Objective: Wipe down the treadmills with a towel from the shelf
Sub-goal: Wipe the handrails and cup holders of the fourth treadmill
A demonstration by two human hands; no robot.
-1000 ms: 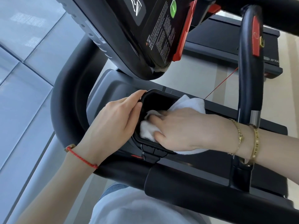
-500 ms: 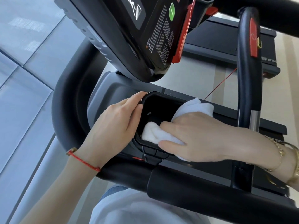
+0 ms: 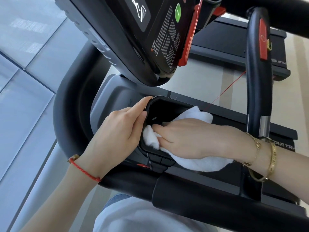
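Support: we find a dark treadmill frame [image 3: 70,114], its curved handrail sweeping round the left side.
Tray: a grey moulded accessory tray [image 3: 110,92] sits below the console [image 3: 142,39]; a black cup holder [image 3: 167,104] is recessed in it.
On the tray: a white towel [image 3: 199,164] lies partly in the cup holder and partly over its near rim.
Contact: the right hand [image 3: 192,139] presses the towel into the holder; the left hand [image 3: 117,131] rests on the holder's left rim.
Floor: we note pale tiles [image 3: 25,97] at left.
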